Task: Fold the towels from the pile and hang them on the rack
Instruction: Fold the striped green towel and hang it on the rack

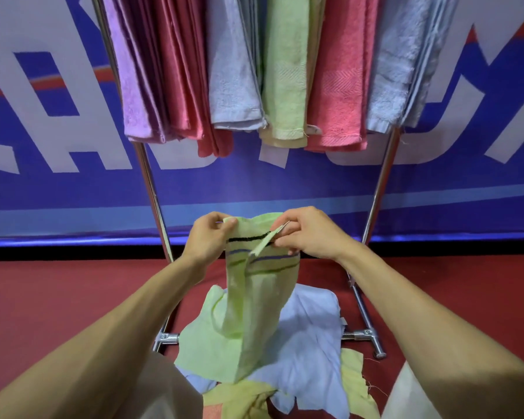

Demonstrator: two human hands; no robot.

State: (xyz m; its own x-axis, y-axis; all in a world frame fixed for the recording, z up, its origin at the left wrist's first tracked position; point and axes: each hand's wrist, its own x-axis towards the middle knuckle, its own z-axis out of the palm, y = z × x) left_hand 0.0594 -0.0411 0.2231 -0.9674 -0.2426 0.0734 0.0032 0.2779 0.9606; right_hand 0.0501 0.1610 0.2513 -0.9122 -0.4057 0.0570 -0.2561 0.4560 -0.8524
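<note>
Left hand (208, 237), right hand (312, 234) pinch one striped towel (260, 285) — one pile (309, 343) below.

Just one wide-angle head-worn view, aimed forward and down: shiny chrome metal towel rack (147, 173) standing at 12 o'clock, crumpled pile of pastel towels (309, 343) close at 6 o'clock.

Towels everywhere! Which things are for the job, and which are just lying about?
For the job: striped towel, left hand, right hand, pile, rack, hung towels.
Just there: blue banner, red floor.
</note>
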